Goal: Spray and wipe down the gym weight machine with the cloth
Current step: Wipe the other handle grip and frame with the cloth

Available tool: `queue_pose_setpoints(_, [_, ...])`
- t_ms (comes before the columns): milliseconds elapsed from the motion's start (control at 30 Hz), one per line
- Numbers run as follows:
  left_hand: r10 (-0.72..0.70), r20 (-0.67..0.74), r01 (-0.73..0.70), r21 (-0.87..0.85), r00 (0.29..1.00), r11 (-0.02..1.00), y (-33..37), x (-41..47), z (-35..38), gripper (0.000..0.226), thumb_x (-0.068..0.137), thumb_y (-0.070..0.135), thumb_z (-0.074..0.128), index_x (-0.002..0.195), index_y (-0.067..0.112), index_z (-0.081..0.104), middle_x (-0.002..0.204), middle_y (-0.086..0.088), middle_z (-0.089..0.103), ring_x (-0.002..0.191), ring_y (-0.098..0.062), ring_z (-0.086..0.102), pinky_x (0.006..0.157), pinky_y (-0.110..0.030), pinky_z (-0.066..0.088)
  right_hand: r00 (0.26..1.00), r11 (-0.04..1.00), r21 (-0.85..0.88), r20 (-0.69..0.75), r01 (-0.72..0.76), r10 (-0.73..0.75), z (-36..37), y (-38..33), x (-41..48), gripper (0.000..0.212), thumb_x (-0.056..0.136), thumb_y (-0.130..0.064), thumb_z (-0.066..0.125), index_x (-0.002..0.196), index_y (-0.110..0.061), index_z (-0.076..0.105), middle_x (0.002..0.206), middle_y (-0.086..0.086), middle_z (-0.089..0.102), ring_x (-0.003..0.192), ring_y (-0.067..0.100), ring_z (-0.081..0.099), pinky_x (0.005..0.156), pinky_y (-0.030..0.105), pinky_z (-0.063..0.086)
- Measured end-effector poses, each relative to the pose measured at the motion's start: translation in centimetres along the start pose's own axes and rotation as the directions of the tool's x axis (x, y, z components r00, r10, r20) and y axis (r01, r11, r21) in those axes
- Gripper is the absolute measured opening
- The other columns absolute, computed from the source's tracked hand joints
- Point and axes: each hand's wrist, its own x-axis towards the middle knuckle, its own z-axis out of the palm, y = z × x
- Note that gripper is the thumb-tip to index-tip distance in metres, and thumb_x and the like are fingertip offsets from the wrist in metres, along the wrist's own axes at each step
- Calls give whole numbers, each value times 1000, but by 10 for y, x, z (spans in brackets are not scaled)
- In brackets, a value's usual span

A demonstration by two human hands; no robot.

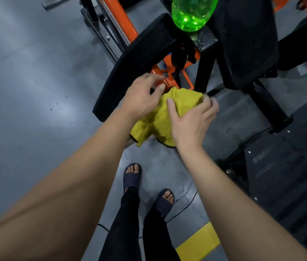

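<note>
Cloth is bunched in the air between both grips, in front of the machine, above the floor. Right grip is clamped on it: thumb pressed on top, fingers curled round the far side (blurred). Left grip sits over the cloth's left part with fingers loose and half spread. I can't tell if it pinches anything underneath. The cloth's long axis runs lower-left to upper-right, with loose corners hanging low. The key relation is that the left pad lies just up-left of the cloth, its lower end near the left grip, and the right pad is further off, up-right. The bottle is well ahead at the frame top, between the pads and cut off, with neither grip on it. My read is that the cloth is being regathered before a wipe. The right grip has the real hold, so it carries the cloth, and the left pad is the shortest reach. I can't judge from here whether the pads are wet.
</note>
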Motion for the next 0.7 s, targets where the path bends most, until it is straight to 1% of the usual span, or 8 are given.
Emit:
queue_pose_setpoints(67, [-13,170,3,60,985,998,-8,12,13,45,102,49,39,118,19,69,121,-3,66,121,-23,55,111,-47,38,947,961,-76,-163,267,-276,7,2,-17,75,98,-49,64,147,3,41,151,24,39,138,37,39,114,45,34])
queue_pose_setpoints(200, [-147,253,135,65,956,989,-15,27,25,44,97,59,37,91,25,64,116,-2,54,134,-33,39,120,-58,18,921,935,-100,238,339,-309,26,25,-43,121,85,-73,63,160,4,6,168,24,6,157,36,4,127,54,11])
queue_pose_setpoints(267, [-167,320,185,-25,933,983,-18,33,20,48,97,67,40,92,27,66,122,0,53,139,-32,35,121,-56,16,926,957,-77,285,280,-248,29,26,-34,132,74,-75,74,159,-1,6,166,22,14,155,36,14,125,53,23])
queue_pose_setpoints(367, [-205,425,326,-234,882,916,-28,43,9,73,87,87,42,121,28,70,139,-1,58,138,-27,46,120,-51,30,923,984,-87,366,158,-116,27,6,4,113,67,-67,84,150,-11,31,146,13,47,135,33,46,108,42,43])
queue_pose_setpoints(467, [-261,474,512,-540,841,668,-35,49,-2,53,103,59,45,125,16,68,110,3,76,106,-14,70,95,-28,55,881,938,-228,454,260,-134,35,-21,39,93,72,-67,78,136,-11,42,132,11,56,122,32,55,97,39,44])
queue_pose_setpoints(533, [-341,426,541,-563,838,625,-44,49,-2,38,108,40,44,124,13,65,105,0,75,106,-17,68,85,-25,56,854,889,-302,495,344,-162,44,-38,51,90,73,-66,76,134,-8,43,131,13,57,119,34,57,95,40,45])
queue_pose_setpoints(633, [-461,252,517,-241,851,822,-60,49,3,41,103,42,40,117,10,63,123,-18,66,116,-31,59,100,-41,48,831,837,-350,519,421,-201,59,-51,59,94,76,-60,77,144,-9,37,137,15,54,121,37,57,95,40,47])
queue_pose_setpoints(700, [-486,145,507,-206,862,837,-71,44,6,34,101,43,42,101,20,68,116,-12,69,109,-28,61,93,-39,48,815,831,-320,526,454,-243,61,-50,55,95,79,-55,75,154,-21,27,139,17,52,121,39,56,97,42,46])
